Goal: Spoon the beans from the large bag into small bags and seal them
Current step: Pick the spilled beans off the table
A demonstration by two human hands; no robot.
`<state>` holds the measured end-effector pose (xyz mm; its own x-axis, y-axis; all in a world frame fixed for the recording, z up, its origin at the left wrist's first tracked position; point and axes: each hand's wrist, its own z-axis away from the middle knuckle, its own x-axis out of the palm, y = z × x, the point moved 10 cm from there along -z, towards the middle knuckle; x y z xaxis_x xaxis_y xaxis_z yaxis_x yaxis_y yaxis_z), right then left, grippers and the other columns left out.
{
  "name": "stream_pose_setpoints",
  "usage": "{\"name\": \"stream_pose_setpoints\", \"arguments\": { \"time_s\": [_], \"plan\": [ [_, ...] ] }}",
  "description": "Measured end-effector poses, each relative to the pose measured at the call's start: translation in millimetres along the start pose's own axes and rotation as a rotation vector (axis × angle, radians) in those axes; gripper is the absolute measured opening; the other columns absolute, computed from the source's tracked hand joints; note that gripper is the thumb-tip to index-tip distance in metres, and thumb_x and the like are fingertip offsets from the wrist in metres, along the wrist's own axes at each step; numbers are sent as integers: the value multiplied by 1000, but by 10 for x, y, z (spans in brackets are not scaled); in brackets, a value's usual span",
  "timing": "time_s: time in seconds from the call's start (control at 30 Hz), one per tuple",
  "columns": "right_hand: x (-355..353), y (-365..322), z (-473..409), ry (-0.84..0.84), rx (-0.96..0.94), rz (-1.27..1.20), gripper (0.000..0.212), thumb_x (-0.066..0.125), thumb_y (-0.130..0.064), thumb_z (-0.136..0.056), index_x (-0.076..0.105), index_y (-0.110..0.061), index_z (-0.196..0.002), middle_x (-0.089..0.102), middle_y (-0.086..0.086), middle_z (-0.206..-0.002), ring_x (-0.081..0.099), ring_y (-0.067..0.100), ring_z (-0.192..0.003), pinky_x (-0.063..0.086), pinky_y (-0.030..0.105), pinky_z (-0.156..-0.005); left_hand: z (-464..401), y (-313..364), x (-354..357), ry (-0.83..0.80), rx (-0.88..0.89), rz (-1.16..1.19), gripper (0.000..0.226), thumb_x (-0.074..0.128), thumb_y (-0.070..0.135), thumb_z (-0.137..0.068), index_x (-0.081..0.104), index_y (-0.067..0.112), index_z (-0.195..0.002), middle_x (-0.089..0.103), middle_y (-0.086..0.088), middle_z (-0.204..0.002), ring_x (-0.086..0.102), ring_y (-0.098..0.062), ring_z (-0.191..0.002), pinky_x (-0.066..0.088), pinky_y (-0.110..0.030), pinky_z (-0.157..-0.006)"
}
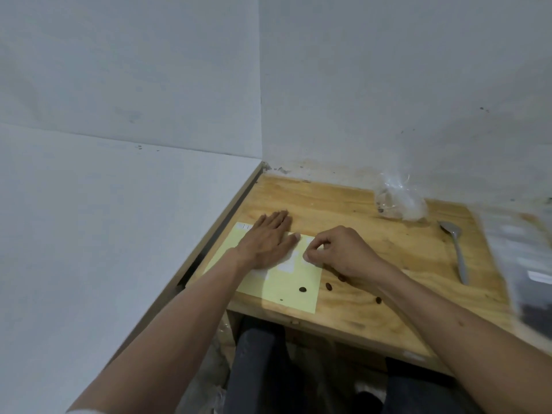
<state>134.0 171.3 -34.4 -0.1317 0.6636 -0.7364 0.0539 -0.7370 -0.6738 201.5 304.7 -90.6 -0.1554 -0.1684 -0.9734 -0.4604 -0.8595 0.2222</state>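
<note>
The left hand (266,241) lies flat, fingers straight and together, pressing down on a pale yellow sheet (283,286) that carries white sticker labels (286,265). Its fingertips point toward 1 o'clock and reach past the sheet's far edge onto the wooden table (373,258). The forearm runs back toward 7 o'clock.

Just beside it, at 3 o'clock, the right hand (340,252) is curled, thumb and forefinger pinching at a white label on the sheet's far right corner; whether the label has lifted cannot be told. That forearm runs off toward 4 o'clock.

Loose brown beans (329,285) lie near the right wrist, one (303,289) on the sheet and others on the bare wood toward 5 o'clock.

Farther out, at 2 o'clock from the hands, a clear small bag (401,201) sits crumpled against the wall. A grey spoon (455,249) lies at 3 o'clock, well apart from the hands, bowl toward 12 o'clock and handle toward 6 o'clock.

At the table's right edge the large bag (528,264) is blurred, dark contents showing low in it.
</note>
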Motion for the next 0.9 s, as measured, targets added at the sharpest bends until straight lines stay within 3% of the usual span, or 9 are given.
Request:
{"name": "stream_pose_setpoints", "arguments": {
  "time_s": [0.13,0.2,0.3,0.37,0.43,0.57,0.67,0.83,0.9],
  "plan": [
    [-32,349,11,-12,422,-854,14,51,-14,-89,55,-11,-76,51,2,-67,40,10,-49,31,19,-42,9,33,-25,1,10,-68,74,13,56,-105,10,9,-162,2,-6,-170,-1,-19,-157,0,-40,-127],
    [-128,475,24,0,516,-1057,14,38,-6,-88,52,-6,-84,49,9,-70,39,13,-50,32,19,-37,-17,121,-117,36,19,-170,67,22,49,-105,31,5,-154,24,-14,-165,20,-26,-153,11,-42,-126],
    [-481,723,38,134,491,-815,19,44,-11,-92,60,-3,-84,48,10,-70,39,16,-51,31,21,-39,-109,316,-313,92,27,-233,55,32,42,-104,45,4,-141,42,-17,-151,36,-31,-141,20,-44,-121],
    [-804,804,43,264,362,-368,24,60,-22,-92,68,-4,-79,57,14,-73,50,24,-57,33,21,-47,-169,491,-263,44,69,-159,63,26,44,-107,25,5,-157,19,-16,-166,17,-29,-153,9,-44,-125],
    [-920,778,79,311,214,-66,22,71,-34,-88,77,-13,-84,74,3,-91,62,16,-75,38,18,-57,-211,635,-104,-10,109,-80,67,18,48,-108,7,10,-162,-2,-9,-170,-1,-22,-157,-1,-43,-127],
    [-722,862,162,264,185,24,36,79,-53,-77,79,-33,-106,73,-8,-95,66,12,-97,45,25,-77,-269,686,79,-17,130,-64,65,12,49,-108,4,14,-163,-3,-3,-171,-6,-16,-157,-3,-42,-127],
    [-705,842,125,321,163,48,33,78,-56,-77,80,-35,-102,78,-11,-103,67,10,-100,51,30,-83,-264,697,99,-30,136,-95,64,12,48,-109,3,14,-163,-4,-2,-170,-7,-16,-157,-3,-42,-127],
    [-673,721,10,336,116,10,12,81,-35,-80,82,-23,-81,76,-7,-82,66,7,-76,49,27,-69,-244,706,75,-21,145,-68,64,13,47,-109,5,13,-163,-2,-3,-170,-5,-17,-157,-3,-42,-127],
    [-596,819,21,293,259,-340,21,76,-28,-81,70,-13,-69,65,-4,-69,57,11,-58,42,29,-57,-259,689,61,0,142,-31,64,16,48,-109,11,14,-162,2,-3,-171,-2,-16,-157,-2,-42,-127]
  ]
}}
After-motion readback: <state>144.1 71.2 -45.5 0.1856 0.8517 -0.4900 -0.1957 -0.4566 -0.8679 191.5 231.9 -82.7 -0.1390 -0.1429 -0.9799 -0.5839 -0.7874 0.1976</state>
